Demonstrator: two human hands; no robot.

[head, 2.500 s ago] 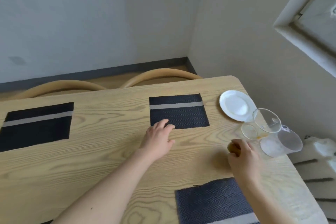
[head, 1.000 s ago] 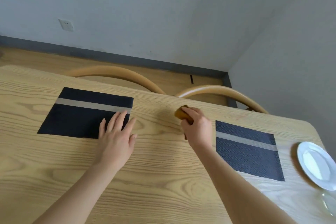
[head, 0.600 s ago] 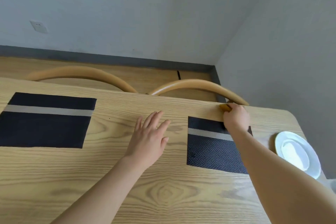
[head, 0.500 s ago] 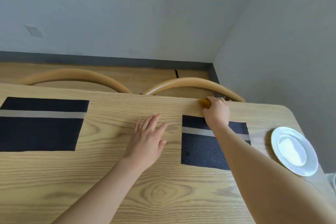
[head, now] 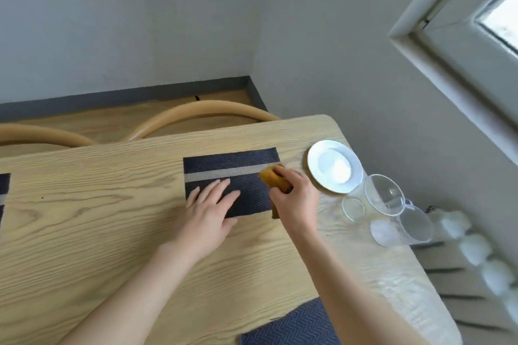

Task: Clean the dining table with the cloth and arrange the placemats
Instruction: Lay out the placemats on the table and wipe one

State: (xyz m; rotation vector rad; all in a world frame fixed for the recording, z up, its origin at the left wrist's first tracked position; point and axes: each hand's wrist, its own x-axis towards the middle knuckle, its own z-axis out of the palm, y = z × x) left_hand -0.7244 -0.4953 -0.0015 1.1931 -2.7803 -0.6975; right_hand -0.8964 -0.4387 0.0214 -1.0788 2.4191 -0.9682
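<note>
The cloth point(head: 273, 178) is bunched in the curled fingers of the right hand point(head: 294, 199), at the right end of the far placemat point(head: 224, 161). The placemat's long axis runs left to right. The left hand point(head: 210, 210) presses flat on its near part, fingers straight. A plate point(head: 333, 169) sits just right of the cloth.

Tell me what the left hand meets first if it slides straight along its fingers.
Nothing solid, it seems: the left hand crosses the placemat, passing left of the cloth, then bare table to its far edge.
</note>
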